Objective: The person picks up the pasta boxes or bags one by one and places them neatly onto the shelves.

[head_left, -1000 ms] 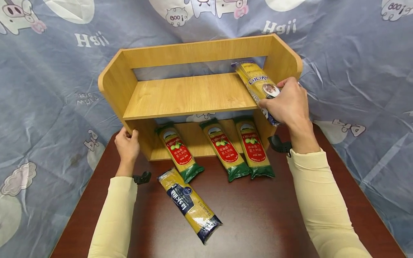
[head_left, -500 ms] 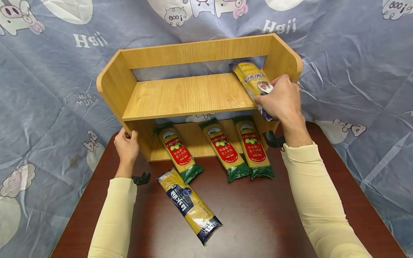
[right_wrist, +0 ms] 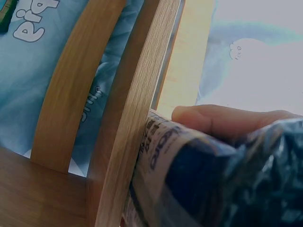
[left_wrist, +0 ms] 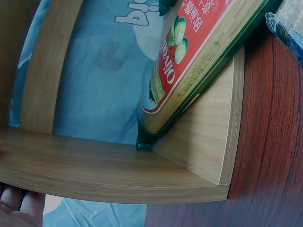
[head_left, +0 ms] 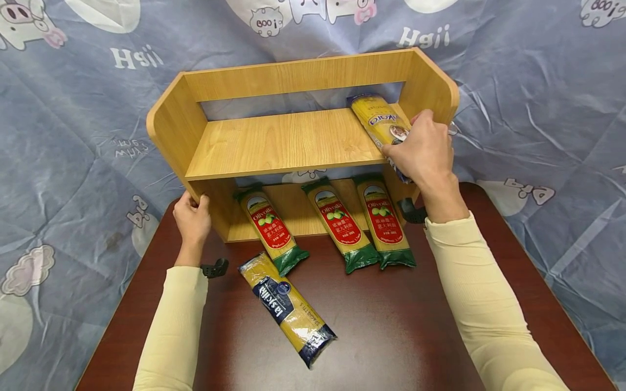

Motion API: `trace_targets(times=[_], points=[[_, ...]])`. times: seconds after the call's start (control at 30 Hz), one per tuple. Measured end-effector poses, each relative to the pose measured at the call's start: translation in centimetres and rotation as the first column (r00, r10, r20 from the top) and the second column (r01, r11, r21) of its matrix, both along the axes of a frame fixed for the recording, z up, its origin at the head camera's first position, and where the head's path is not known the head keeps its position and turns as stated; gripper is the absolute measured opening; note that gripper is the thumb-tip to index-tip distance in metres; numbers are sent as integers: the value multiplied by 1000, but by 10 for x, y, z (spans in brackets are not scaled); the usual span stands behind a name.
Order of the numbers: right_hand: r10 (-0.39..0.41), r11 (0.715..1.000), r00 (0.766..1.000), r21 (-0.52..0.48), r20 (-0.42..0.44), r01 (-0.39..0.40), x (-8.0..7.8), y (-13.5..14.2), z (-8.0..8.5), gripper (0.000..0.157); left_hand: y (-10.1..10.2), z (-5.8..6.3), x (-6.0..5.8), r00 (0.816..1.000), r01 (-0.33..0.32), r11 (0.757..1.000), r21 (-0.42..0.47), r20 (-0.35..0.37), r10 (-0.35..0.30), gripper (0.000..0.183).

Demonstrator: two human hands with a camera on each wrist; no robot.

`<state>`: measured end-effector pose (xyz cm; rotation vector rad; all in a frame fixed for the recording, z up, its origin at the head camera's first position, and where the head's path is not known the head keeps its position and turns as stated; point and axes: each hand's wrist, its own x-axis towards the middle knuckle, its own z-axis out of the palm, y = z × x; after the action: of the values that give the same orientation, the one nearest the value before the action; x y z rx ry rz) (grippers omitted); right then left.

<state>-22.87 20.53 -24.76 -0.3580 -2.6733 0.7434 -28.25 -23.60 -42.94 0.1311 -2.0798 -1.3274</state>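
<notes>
My right hand [head_left: 424, 149] grips the near end of a yellow and blue pasta packet [head_left: 379, 118]. The packet lies slanted over the right end of the upper shelf board [head_left: 288, 140], its near end sticking out past the front edge. In the right wrist view, my thumb [right_wrist: 203, 118] presses on the packet's wrapper [right_wrist: 189, 161], right at the board edge. My left hand [head_left: 193, 220] holds the left side panel [head_left: 176, 130] of the wooden rack, fingers curled at its outer edge. In the left wrist view, only some fingers [left_wrist: 21, 205] show beside the panel [left_wrist: 94, 165].
Three green-ended Olivoila spaghetti packets [head_left: 271, 228] lean in the lower compartment, their near ends out on the table. A La Sicilia spaghetti packet [head_left: 288, 309] lies on the dark red table [head_left: 381, 326] in front. A patterned blue cloth [head_left: 73, 136] hangs behind the rack.
My right hand has pushed the yellow and blue pasta packet slightly back and left onto the upper shelf. The left hand stays on the side panel.
</notes>
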Motion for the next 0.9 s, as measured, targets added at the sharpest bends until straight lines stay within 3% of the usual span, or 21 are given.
trace_targets(times=[0.17,0.53,0.73,0.9], points=[[17,1000,1000,3,-3,-17,2,-1,0,77,0,-1,-1,1000,-3,1000,-7,-3,3,16],[32,999,991,-7,-129,-33,18,-7,0,90,0,-1,0,1000,-2,1000,-16,-7,2,16],[60,998,949,-2,-311,-64,36,-13,-2,91,1,2,1,1000,-6,1000,-21,-20,5,15],[83,996,915,-8,-395,-94,49,-17,-4,92,1,2,1,1000,-3,1000,-11,-22,2,14]])
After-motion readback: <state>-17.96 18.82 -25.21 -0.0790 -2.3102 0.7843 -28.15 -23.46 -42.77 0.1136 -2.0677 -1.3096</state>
